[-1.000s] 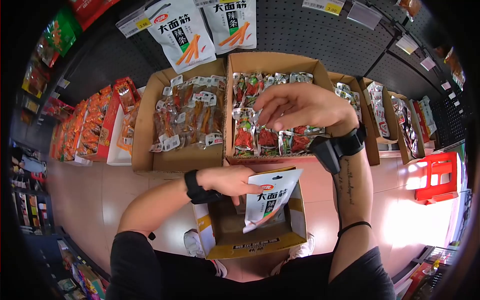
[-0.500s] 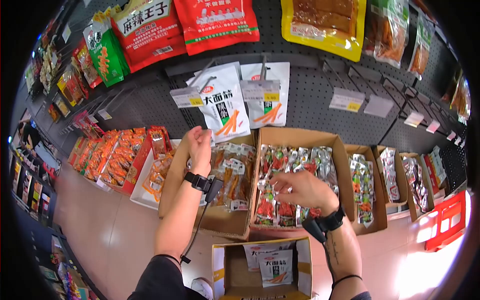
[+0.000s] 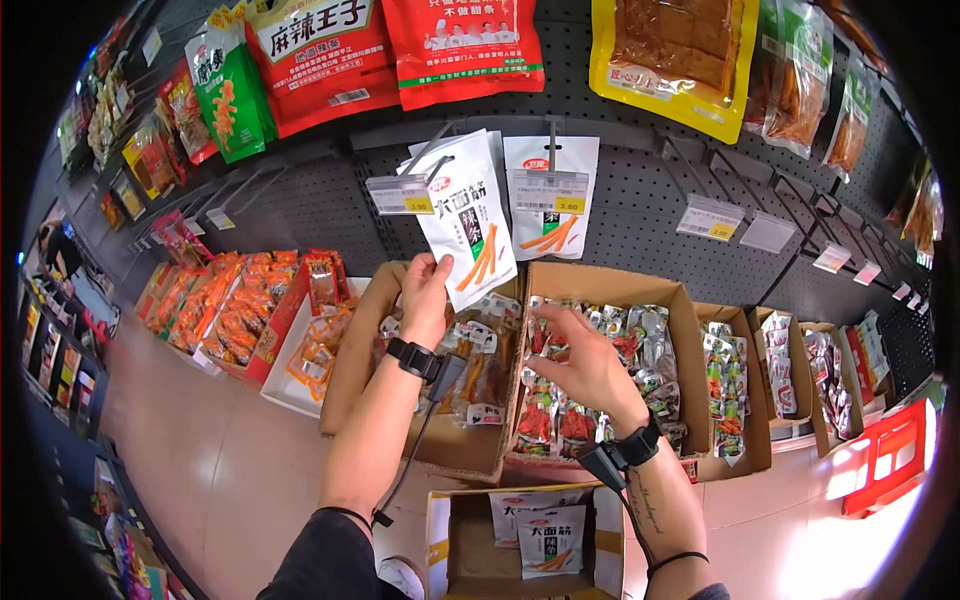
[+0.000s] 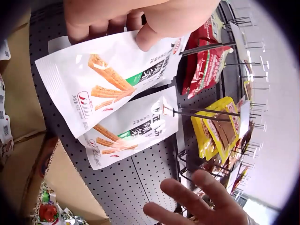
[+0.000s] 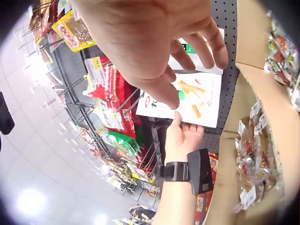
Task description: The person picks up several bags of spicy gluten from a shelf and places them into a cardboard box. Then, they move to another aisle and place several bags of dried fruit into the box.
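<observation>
Left hand (image 3: 425, 305): pinching the lower left edge of the front white snack packet (image 3: 470, 230), thumb on its face; 0.5 s ago it was only beside that edge. Packet tilted, its top at the hook. Right hand (image 3: 590, 365): fingers now spread, previously loosely curled, above the cardboard box (image 3: 692, 385) of red-and-silver sachets (image 3: 578, 425). Unchanged: two like packets (image 3: 553, 545) in the floor carton (image 3: 438, 550).
</observation>
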Motion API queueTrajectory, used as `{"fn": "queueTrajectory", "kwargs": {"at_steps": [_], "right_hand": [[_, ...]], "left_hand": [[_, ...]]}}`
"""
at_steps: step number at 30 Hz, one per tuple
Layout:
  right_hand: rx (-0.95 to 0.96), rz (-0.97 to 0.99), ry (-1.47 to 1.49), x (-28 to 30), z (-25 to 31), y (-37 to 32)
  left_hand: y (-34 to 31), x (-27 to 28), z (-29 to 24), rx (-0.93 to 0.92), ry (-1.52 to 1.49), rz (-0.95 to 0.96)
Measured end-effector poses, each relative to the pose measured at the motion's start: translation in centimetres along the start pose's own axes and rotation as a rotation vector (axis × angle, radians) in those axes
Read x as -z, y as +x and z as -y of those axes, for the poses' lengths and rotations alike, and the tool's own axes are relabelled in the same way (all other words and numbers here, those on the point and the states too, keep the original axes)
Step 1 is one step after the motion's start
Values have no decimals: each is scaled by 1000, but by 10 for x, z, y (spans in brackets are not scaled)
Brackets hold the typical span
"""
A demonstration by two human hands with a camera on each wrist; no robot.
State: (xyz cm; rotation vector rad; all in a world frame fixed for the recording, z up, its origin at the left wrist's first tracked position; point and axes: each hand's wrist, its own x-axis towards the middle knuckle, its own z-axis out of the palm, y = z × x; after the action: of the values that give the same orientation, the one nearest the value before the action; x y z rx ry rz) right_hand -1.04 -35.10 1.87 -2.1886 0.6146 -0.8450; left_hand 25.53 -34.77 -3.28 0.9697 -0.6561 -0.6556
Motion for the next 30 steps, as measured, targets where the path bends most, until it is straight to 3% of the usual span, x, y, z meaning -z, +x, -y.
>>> {"fn": "queueTrajectory", "kwargs": {"at_steps": [3, 8, 10, 12, 14, 16, 20, 22, 24, 27, 28, 29, 30], "right_hand": [[-46, -73, -34, -1, 5, 3], [-112, -70, 96, -12, -3, 6], [-124, 14, 529, -22, 2, 9], [-81, -17, 637, -27, 21, 10], [-216, 99, 896, -23, 37, 14], [-213, 104, 857, -23, 41, 13], [-176, 217, 800, -19, 48, 4], [-137, 325, 734, -12, 46, 1], [-171, 526, 674, -1, 37, -6], [-238, 705, 446, 23, 23, -22], [-279, 770, 366, 33, 18, -24], [-246, 710, 445, 39, 15, -29], [-342, 613, 500, 52, 29, -31]], "left_hand": [[-24, -8, -22, -20, 64, -10], [-75, -5, -89, 82, -10, 201], [-93, -11, -111, 137, -71, 225], [-106, -10, -124, 209, -96, 226], [-111, -2, -126, 238, -82, 211], [-120, 0, -126, 271, -73, 198], [-133, 3, -118, 346, -359, 218], [-124, 6, -110, 215, -182, 143], [-119, 7, -112, 320, -147, 123], [-123, 7, -103, 317, -88, 156], [-132, -4, -106, 311, -28, 271], [-141, -13, -107, 302, 35, 388], [-153, -21, -103, 319, 105, 482]]}}
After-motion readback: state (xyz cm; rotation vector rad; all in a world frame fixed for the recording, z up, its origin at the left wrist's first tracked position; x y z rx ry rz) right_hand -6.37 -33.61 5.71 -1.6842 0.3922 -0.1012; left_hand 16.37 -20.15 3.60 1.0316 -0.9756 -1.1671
